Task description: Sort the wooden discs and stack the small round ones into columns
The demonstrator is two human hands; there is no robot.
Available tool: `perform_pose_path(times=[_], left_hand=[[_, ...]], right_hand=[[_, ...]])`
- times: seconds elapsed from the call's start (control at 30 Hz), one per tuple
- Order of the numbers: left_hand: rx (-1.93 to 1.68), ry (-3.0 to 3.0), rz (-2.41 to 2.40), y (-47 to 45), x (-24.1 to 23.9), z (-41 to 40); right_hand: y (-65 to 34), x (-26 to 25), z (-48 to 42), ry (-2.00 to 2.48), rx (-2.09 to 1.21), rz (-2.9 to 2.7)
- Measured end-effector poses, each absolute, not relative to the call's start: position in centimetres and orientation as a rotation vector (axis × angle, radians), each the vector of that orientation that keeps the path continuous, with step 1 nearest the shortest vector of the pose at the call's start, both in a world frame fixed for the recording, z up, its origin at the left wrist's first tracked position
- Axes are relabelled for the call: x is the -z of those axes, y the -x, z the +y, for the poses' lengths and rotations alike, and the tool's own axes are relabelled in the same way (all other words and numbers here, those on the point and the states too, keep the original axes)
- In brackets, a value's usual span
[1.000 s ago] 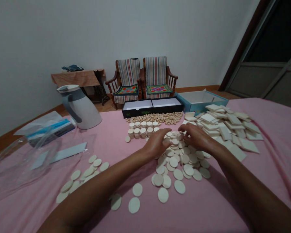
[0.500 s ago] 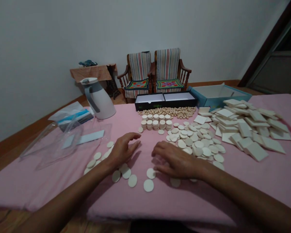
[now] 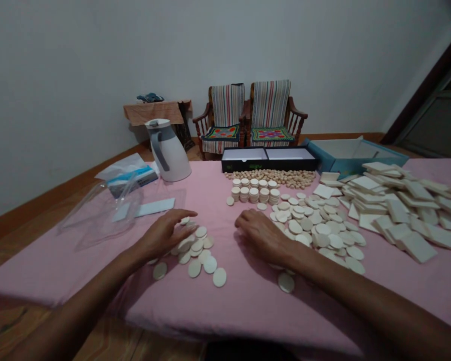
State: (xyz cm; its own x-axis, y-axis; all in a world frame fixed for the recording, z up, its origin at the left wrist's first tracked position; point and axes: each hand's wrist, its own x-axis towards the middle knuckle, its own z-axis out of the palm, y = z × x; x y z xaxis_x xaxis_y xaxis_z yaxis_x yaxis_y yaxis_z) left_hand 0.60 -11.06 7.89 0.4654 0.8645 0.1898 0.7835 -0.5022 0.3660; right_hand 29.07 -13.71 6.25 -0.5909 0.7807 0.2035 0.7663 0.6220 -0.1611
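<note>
My left hand (image 3: 168, 231) is open, thumb and forefinger apart, over a small heap of pale round discs (image 3: 196, 245). Its palm hides part of that heap. Fingers bent downward and drawn together, my right hand (image 3: 261, 231) rests at the left side of a larger spread of the same discs (image 3: 321, 228). Its fingertips are hidden, so anything in them cannot be made out. Beyond it stand two rows of neatly stacked discs (image 3: 254, 194). One single disc (image 3: 286, 282) lies below my right wrist.
Small round beads (image 3: 272, 177) lie before a black two-part box (image 3: 268, 158). A blue box (image 3: 357, 153) and a heap of pale square tiles (image 3: 402, 203) are at right. At left are a white jug (image 3: 170, 153), clear plastic packaging (image 3: 108, 215) and a blue-and-white packet (image 3: 131, 180).
The view has turned slightly left. My left hand has moved left, uncovering more of the small heap. My right hand's fingers have curled in, and two discs have left the gap between my hands.
</note>
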Motion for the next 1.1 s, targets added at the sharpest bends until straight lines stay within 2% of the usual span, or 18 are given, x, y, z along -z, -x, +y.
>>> perform_pose_path(times=[0.1, 0.2, 0.27, 0.47, 0.7, 0.8, 0.9, 1.1], left_hand=[[-0.222, -2.571, 1.334, 1.1, -8.6, -11.1], [-0.077, -2.591, 1.342, 1.9, -9.0, -11.5], [-0.042, -2.574, 1.382, 2.1, -9.2, -11.7], [0.188, -2.445, 1.526, 3.7, -10.1, -12.4], [0.494, -2.336, 1.647, 2.4, -10.1, -13.6], [0.518, -2.336, 1.644, 1.6, -10.0, -13.5], [0.461, -2.383, 1.592, 1.3, -9.8, -13.1], [-0.02, -2.448, 1.475, 0.7, -9.4, -11.0]], right_hand=[[-26.3, -6.8, -15.6, 0.784, -0.259, -2.738], [-24.4, -6.2, -16.6, 0.501, -0.251, -2.827], [-24.2, -5.5, -16.0, 0.529, -0.166, -2.828], [-25.4, -4.8, -12.6, 1.197, -0.019, -2.605], [-21.9, -5.6, -14.7, 0.572, -0.176, -2.747], [-20.9, -5.0, -14.8, 0.539, -0.104, -2.764], [-21.3, -4.4, -13.9, 0.718, -0.059, -2.738], [-24.3, -4.9, -12.2, 1.051, -0.066, -2.659]])
